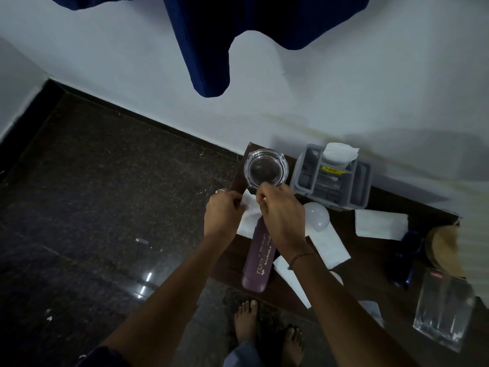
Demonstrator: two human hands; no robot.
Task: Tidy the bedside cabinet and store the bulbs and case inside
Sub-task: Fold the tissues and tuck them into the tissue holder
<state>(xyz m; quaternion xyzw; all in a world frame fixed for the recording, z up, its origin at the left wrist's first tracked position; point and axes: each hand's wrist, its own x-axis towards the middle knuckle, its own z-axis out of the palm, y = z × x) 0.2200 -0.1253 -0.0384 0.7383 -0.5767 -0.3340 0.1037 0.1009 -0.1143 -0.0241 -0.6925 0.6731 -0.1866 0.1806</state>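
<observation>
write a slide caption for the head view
At the cabinet, left hand and right hand hold a white tissue beside a glass ashtray

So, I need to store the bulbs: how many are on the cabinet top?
1 clearly: a white bulb in front of the grey organiser. A white rounded edge beside the right forearm may be a second, mostly hidden.

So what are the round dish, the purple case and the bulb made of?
Dish: likely thick clear glass, shiny; you see through it and its rim glints.
Case: probably plastic or fake leather, dull purple with gold stamped letters.
Bulb: frosted white, plastic or glass; the look leaves that open.
</observation>
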